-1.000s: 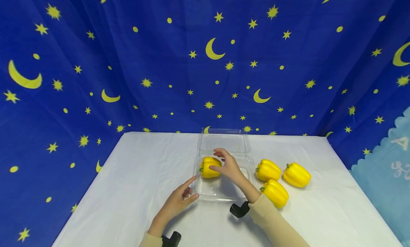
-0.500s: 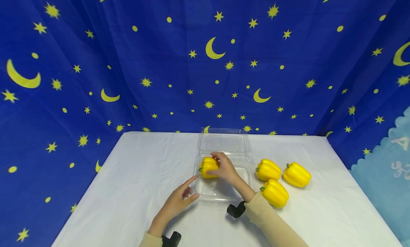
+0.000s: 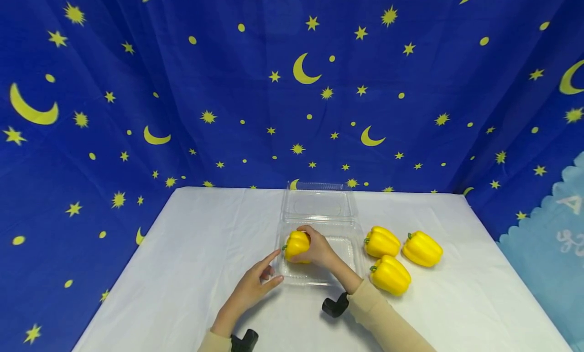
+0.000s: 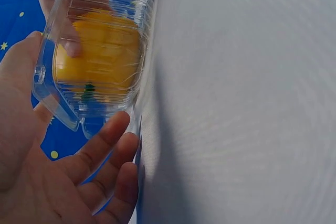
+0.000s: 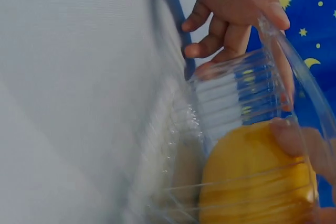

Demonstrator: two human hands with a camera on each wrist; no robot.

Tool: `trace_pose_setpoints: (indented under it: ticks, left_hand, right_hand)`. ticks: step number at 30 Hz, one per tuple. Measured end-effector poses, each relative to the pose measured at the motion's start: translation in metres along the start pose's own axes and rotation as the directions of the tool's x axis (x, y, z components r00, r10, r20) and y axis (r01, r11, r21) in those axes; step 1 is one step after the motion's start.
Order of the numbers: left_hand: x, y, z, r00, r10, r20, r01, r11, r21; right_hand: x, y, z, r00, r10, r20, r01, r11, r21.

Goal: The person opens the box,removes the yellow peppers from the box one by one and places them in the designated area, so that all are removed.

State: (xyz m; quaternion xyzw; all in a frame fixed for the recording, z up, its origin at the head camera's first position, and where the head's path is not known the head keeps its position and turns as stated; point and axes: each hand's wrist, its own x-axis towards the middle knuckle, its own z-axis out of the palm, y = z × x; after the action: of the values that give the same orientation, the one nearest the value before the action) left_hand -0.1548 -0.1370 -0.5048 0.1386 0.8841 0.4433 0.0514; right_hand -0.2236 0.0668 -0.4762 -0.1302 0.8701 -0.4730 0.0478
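A yellow bell pepper (image 3: pixel 295 247) with a green stem sits in the left part of a clear plastic clamshell container (image 3: pixel 338 274), whose lid (image 3: pixel 319 204) is folded back. My right hand (image 3: pixel 320 250) grips this pepper from its right side, fingers behind and thumb in front. Through the clear wall, the left wrist view shows the pepper (image 4: pixel 107 51) with its stem toward the left hand (image 4: pixel 58 177). My left hand (image 3: pixel 253 287) is at the container's left side, thumb and forefinger spread at the rim and the other fingers loosely bent.
Three more yellow bell peppers lie right of the container: one at the back (image 3: pixel 382 242), one in front (image 3: pixel 391 276), one farther right (image 3: pixel 422 249). A white cloth covers the table (image 3: pixel 210 230). A blue curtain (image 3: pixel 255 88) with moons and stars hangs behind.
My right hand has closed round the pepper in the container and shifted it slightly toward me. My left hand has kept its place, and the loose peppers have not moved.
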Motion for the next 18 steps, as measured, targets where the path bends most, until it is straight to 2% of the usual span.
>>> trace_pose_setpoints:
  ticks: [4, 9, 18]
  left_hand:
    - [0.001, 0.001, 0.001, 1.0, -0.012, -0.007, 0.012, 1.0, 0.005]
    - [0.0, 0.001, 0.001, 1.0, -0.004, -0.004, 0.004, 1.0, 0.014]
    - [0.0, 0.001, 0.0, 1.0, -0.003, -0.013, 0.003, 1.0, 0.019]
  right_hand:
    - [-0.003, 0.002, 0.0, 1.0, -0.019, -0.003, 0.019, 1.0, 0.007]
    - [-0.008, 0.001, -0.003, 0.998, -0.037, -0.046, 0.038, 0.999, 0.024]
    - [-0.017, -0.015, -0.022, 0.996, -0.026, -0.085, 0.035, 0.995, 0.098]
